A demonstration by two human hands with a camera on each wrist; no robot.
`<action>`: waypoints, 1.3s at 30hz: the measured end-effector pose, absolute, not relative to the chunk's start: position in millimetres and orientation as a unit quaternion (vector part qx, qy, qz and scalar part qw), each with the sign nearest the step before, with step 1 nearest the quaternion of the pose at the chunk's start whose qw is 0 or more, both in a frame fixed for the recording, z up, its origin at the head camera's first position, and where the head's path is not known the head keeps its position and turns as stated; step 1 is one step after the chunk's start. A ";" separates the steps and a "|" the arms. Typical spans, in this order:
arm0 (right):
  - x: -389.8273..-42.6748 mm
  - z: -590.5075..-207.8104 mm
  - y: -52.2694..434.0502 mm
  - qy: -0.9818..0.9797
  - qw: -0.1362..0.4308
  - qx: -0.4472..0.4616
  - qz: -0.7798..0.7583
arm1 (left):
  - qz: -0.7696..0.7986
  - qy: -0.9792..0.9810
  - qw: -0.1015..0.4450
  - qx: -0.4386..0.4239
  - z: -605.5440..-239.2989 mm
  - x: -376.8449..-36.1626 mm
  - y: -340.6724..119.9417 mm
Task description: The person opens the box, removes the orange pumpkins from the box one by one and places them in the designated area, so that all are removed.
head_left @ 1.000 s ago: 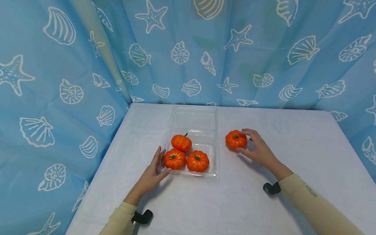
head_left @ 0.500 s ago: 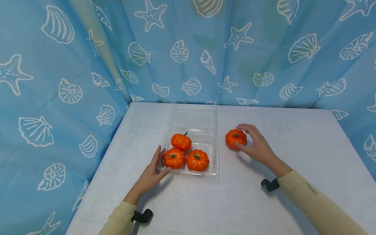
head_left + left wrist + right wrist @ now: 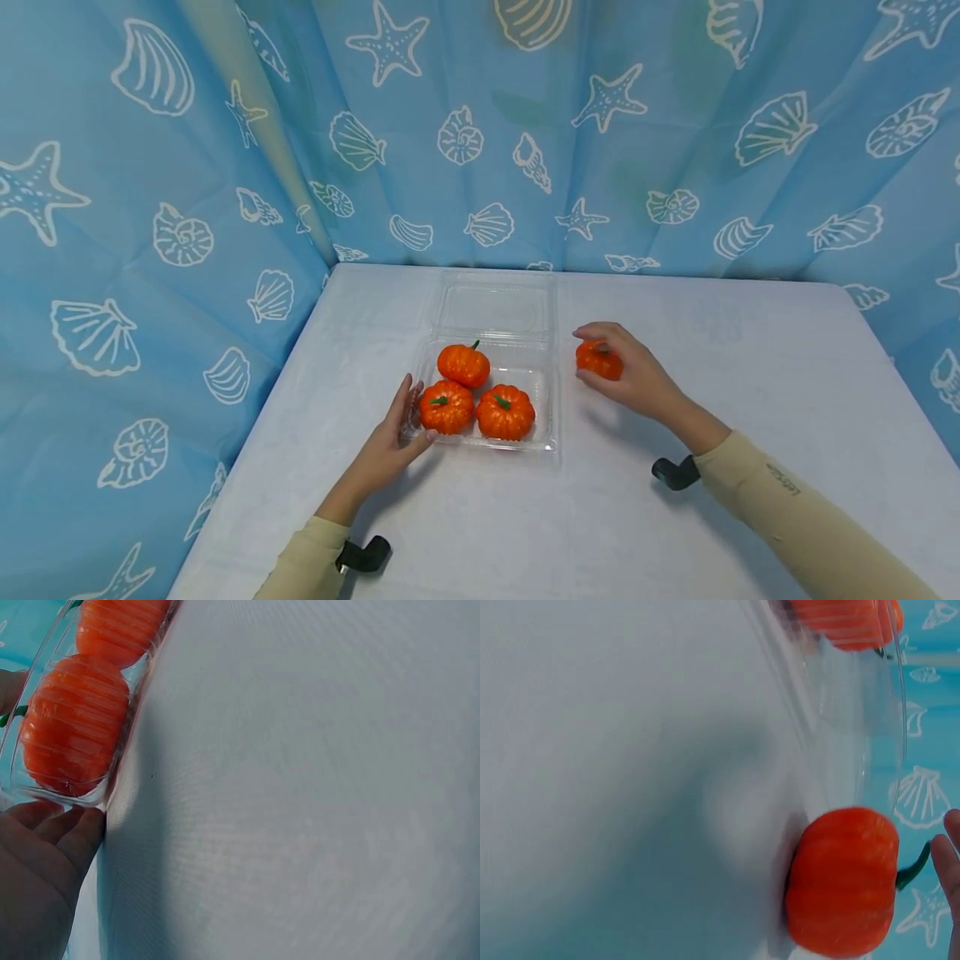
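Three small orange pumpkins sit in a clear plastic clamshell box [image 3: 546,392]: a front left one [image 3: 446,408], a front right one [image 3: 506,413] and a back one [image 3: 463,365]. At the box's left end, my left hand [image 3: 386,450] touches the wall with its fingers, its thumb along the front rim. Another pumpkin [image 3: 596,360] stands on the table right of the box, its green stem [image 3: 913,868] showing in the right wrist view. Over it reaches my right hand [image 3: 633,371], thumb and fingers spread to either side; fingertips [image 3: 946,862] are right by the stem.
The box's transparent lid [image 3: 493,307] lies folded back toward the far edge of the white table [image 3: 480,525]. Behind and to the left hangs a blue curtain [image 3: 450,75] printed with shells and starfish.
My right hand has moved left over the lone pumpkin and covers more of it. That pumpkin, the box and my left hand have stayed in place.
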State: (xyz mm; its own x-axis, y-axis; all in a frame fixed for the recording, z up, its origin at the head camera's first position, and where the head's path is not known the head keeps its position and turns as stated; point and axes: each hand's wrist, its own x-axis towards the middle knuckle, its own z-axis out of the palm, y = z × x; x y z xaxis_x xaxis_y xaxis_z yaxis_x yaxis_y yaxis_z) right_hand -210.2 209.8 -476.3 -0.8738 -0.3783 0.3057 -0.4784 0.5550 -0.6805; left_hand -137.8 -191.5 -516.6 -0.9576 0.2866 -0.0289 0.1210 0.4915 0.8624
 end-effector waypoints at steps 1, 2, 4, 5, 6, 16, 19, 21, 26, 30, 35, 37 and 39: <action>-210.1 -476.3 207.7 -0.878 0.058 0.249 0.404 | 0.490 0.860 0.084 0.119 -516.6 -137.7 -191.4; -209.9 -475.7 205.5 -0.877 0.053 0.254 0.405 | 0.489 0.860 0.084 0.118 -516.5 -137.7 -191.3; -209.1 -474.9 201.2 -0.875 0.048 0.261 0.405 | 0.486 0.862 0.084 0.114 -515.7 -137.3 -191.1; -208.6 -474.5 199.2 -0.874 0.046 0.265 0.406 | 0.486 0.862 0.084 0.114 -515.6 -137.4 -190.9; -208.3 -474.5 197.4 -0.872 0.045 0.269 0.407 | 0.486 0.862 0.085 0.114 -515.3 -137.3 -190.8; -204.1 -474.7 177.7 -0.857 0.020 0.306 0.413 | 0.486 0.862 0.086 0.114 -515.4 -136.9 -190.9; -201.5 -475.5 171.2 -0.857 0.000 0.310 0.411 | 0.487 0.861 0.086 0.117 -517.3 -137.4 -191.6; -200.3 -476.2 166.7 -0.857 -0.008 0.314 0.409 | 0.488 0.861 0.084 0.120 -518.5 -137.9 -191.7; -198.6 -478.6 155.8 -0.858 -0.027 0.319 0.401 | 0.488 0.861 0.080 0.120 -518.5 -138.1 -190.9; -197.8 -479.8 148.4 -0.857 -0.046 0.328 0.395 | 0.486 0.862 0.080 0.117 -518.5 -138.1 -190.8; -197.2 -480.6 141.2 -0.848 -0.067 0.351 0.391 | 0.489 0.861 0.079 0.116 -520.9 -138.9 -191.5; -196.6 -480.2 138.3 -0.845 -0.082 0.355 0.391 | 0.491 0.860 0.080 0.116 -521.8 -139.1 -191.9; -196.1 -479.6 135.5 -0.844 -0.097 0.358 0.387 | 0.491 0.859 0.081 0.115 -522.0 -138.9 -192.1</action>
State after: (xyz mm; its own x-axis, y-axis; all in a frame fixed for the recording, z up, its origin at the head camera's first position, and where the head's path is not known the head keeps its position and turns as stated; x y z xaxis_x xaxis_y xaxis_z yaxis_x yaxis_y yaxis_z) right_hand -196.1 135.5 -479.6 -0.7253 -0.6791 0.1125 -0.5286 0.4448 -0.7230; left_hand -138.9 -192.1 -522.0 -0.9603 0.2777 -0.0261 0.1184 0.4906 0.8633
